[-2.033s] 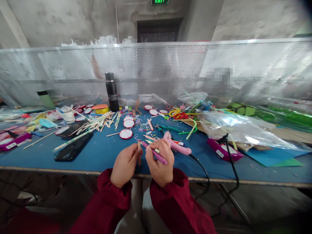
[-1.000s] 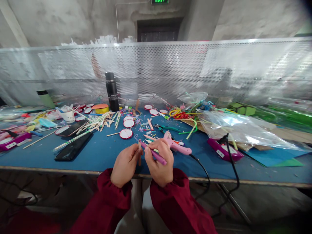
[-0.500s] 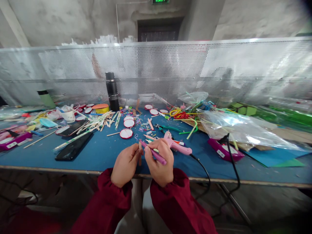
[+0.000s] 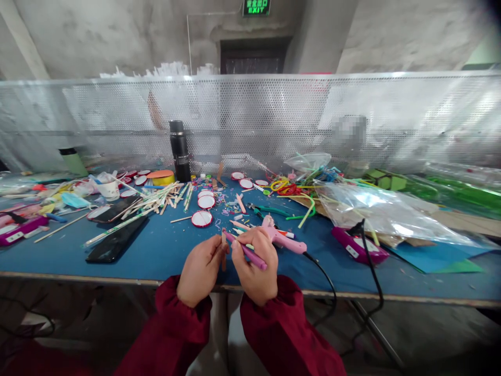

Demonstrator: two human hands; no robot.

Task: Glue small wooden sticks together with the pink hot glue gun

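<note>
Hands meet at near edge of blue work surface (image 4: 164, 245), both in dark red sleeves. Left hand (image 4: 200, 271) has its grip pinched round 1 thin wooden craft stick (image 4: 223, 249), held upright just above the surface edge. Right hand (image 4: 254, 269) is clenched round 1 purple marker pen (image 4: 246, 250), tip pointing up-left & touching or nearly touching the stick's top; can't tell which.

Just behind right hand: 1 pink hot-glue gun (image 4: 282, 239) lying on the surface w/ black cord (image 4: 326, 282) running off the near edge. Further right, 1 magenta glue gun (image 4: 354, 245) w/ its own black cable, next to 1 big clear plastic bag (image 4: 385, 211) over strips & card.

Left of hands: 2 dark phones, one flat black smartphone (image 4: 116, 239) near the edge, 2nd one (image 4: 111, 208) behind it under loose sticks. Behind the hands ca. 3 round white discs w/ red rims (image 4: 202, 218) in a row, more further back; exact count unclear. 1 tall black flask (image 4: 179, 150) stands upright by perforated metal screen (image 4: 274, 115). 1 yellow tape roll w/ orange top (image 4: 161, 176) left of flask. 1 white paper cup (image 4: 109, 189) far left.
</note>
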